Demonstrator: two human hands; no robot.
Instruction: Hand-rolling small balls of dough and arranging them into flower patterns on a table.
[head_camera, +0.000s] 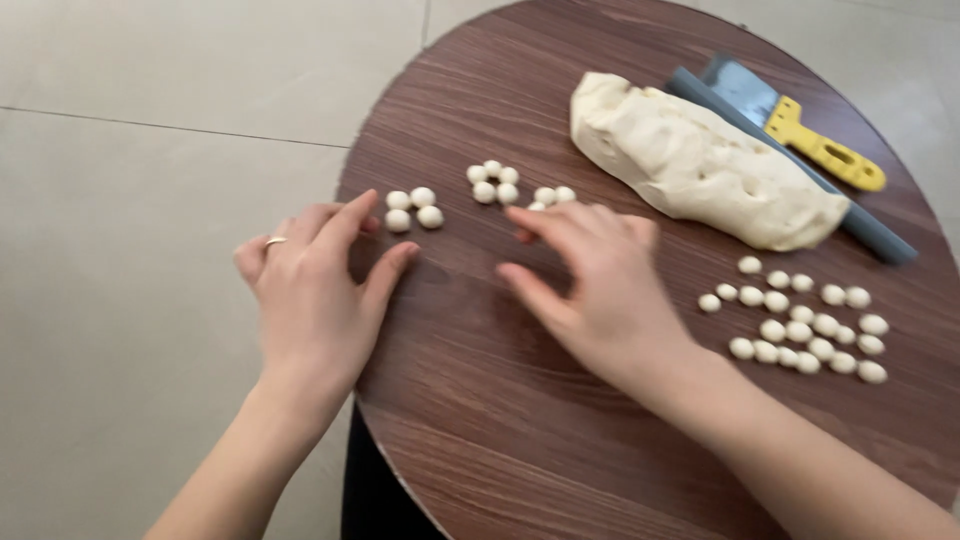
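Small round white dough balls (413, 207) in cluster of four on round dark wood-grain worktop (480, 400), just beyond left hand (315, 295) fingertips. Left hand grip apart, empty, ring on one finger. Right hand (595, 290) grip apart, empty, near second cluster (493, 181). Large pale dough lump (700, 165) on grey mat (875, 238), yellow-handled scraper (800, 125) behind. Bigger ball group (805, 325) at right.

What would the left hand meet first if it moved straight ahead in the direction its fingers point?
Probably the small group of three dough balls just beyond the left hand's fingertips. They lie very close, though the blur hides whether a fingertip touches one.
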